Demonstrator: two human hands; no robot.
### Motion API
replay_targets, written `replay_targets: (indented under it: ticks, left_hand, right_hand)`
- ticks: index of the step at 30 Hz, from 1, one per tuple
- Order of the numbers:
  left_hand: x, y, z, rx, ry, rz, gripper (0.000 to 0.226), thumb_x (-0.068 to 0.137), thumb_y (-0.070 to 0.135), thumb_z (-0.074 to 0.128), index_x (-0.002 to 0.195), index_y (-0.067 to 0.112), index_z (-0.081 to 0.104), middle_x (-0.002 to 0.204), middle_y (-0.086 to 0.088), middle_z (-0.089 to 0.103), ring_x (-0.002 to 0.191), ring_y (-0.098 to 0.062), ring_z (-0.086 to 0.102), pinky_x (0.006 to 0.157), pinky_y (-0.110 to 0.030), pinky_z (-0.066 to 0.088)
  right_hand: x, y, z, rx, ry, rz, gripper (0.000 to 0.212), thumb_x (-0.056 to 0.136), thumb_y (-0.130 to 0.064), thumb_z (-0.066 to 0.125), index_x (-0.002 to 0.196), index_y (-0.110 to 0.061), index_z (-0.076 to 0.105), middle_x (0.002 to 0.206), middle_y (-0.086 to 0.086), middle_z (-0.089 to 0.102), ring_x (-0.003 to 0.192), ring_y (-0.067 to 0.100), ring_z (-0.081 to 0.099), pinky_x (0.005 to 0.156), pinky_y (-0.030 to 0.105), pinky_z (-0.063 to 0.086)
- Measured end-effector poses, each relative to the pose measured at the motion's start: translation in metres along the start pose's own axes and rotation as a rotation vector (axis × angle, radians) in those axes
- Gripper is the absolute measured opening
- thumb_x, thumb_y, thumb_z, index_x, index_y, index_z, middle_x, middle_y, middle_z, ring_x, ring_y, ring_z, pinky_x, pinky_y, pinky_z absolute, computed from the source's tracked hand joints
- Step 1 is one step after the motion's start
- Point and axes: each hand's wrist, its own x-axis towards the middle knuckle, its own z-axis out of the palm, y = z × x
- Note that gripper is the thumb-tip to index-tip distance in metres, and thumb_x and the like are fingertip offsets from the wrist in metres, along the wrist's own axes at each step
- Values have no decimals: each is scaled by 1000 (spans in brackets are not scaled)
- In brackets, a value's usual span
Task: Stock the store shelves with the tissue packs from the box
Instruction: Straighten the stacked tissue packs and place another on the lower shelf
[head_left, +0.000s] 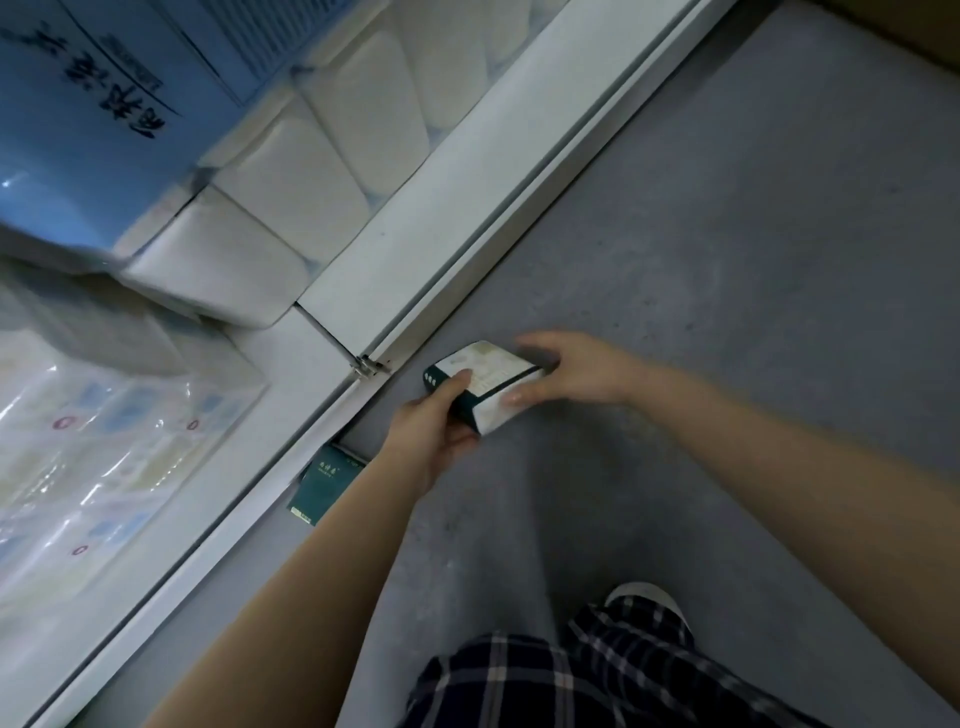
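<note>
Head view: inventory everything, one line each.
tissue pack: one, white and dark green, held above the floor
green pack: one, dark green, on the floor against the shelf base
white packs: several, white, rowed on the shelf
blue package: one, blue, upper left
clear-wrapped pack: one, pale print, left
shelf: one, white, left
floor: grey, right
trousers: dark plaid, bottom
shoe: one, white, bottom
left hand: grips pack's near end
right hand: holds its far end
</note>
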Motion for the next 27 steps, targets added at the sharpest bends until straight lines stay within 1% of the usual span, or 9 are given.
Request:
replay_targets:
  ticks: [3,5,9,12,14,18,21,24,27]
  left_hand:
    - [-45,-1,-1,-1,26,-132,38,89,35,73,117,11,62,96,-11,70,79,-23,69,53,-29,56]
    - [-88,-4,-2,45,8,-226,32,88,37,73,108,14,64,85,-8,63,71,-19,63,50,-26,56]
    - [-189,12,-2,94,-31,-328,26,89,41,71,97,17,65,76,-3,57,59,-13,56,48,-24,54]
    - [-271,37,-3,134,-19,-326,34,94,48,63,91,15,62,67,-2,53,43,-10,52,50,-26,55]
    - [-325,61,-7,150,-9,-300,42,95,57,57,91,15,60,60,0,50,40,-10,48,55,-27,54]
    - [-419,107,-20,291,2,-167,49,89,66,59,99,19,62,97,-6,64,79,-18,62,77,-36,59]
    - [-484,138,-35,280,-140,-54,84,72,69,71,139,20,52,137,-7,58,114,-22,64,85,-36,59]
    - [-554,170,-52,273,-229,2,123,54,74,83,155,27,30,145,-3,55,123,-19,61,86,-29,57]
    - [-621,201,-69,327,-289,97,119,56,66,88,154,29,32,135,6,63,117,-9,64,85,-24,54]
  right_hand:
    - [-46,-17,-3,-374,-139,-80,108,72,-43,86,158,-26,21,166,1,14,151,19,16,118,27,14]
    - [-84,-29,-2,-594,-175,-133,113,73,-45,85,159,-30,13,167,-1,8,152,19,16,121,35,19]
    - [-173,-70,2,-660,-104,-200,88,82,-42,77,153,-20,30,152,5,43,129,27,49,101,37,43]
    - [-244,-113,-3,-460,54,-153,51,84,-39,73,126,-17,56,118,7,63,103,28,62,78,37,48]
    - [-290,-144,-15,-280,117,-68,42,83,-37,76,116,-15,62,109,8,67,98,27,64,76,36,50]
    - [-370,-207,-44,-33,186,62,45,79,-35,82,113,-13,62,95,6,66,86,23,62,71,35,49]
    - [-419,-254,-68,114,230,110,40,77,-32,83,106,-13,63,95,5,69,86,22,65,76,41,52]
    - [-470,-305,-89,249,221,81,37,78,-28,83,109,-16,68,100,2,73,92,19,69,84,41,57]
    - [-522,-356,-104,486,227,46,30,79,-18,83,107,-16,71,100,-2,76,93,15,71,83,29,59]
